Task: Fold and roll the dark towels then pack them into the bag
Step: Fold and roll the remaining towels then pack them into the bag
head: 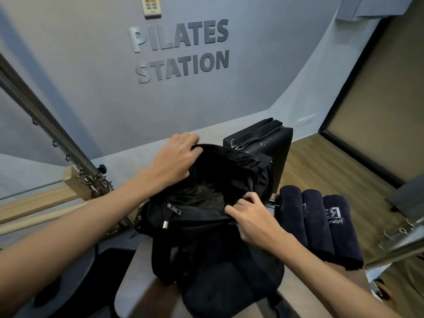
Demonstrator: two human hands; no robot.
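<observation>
Black fabric of the backpack (213,226) is held wide at its mouth: the far rim is gripped by the left hand (176,157), the near rim pinched by the right hand (250,216). Three rolled dark towels (319,226) lie side by side just right of it.

Your work surface: brown padded bench (146,271). On it: black bag (218,237), mouth up, open. Just beside bag, to your right: three rolled dark towels (319,226), side by side, touching. At far end, behind bag: black padded box (273,143), upright.
</observation>
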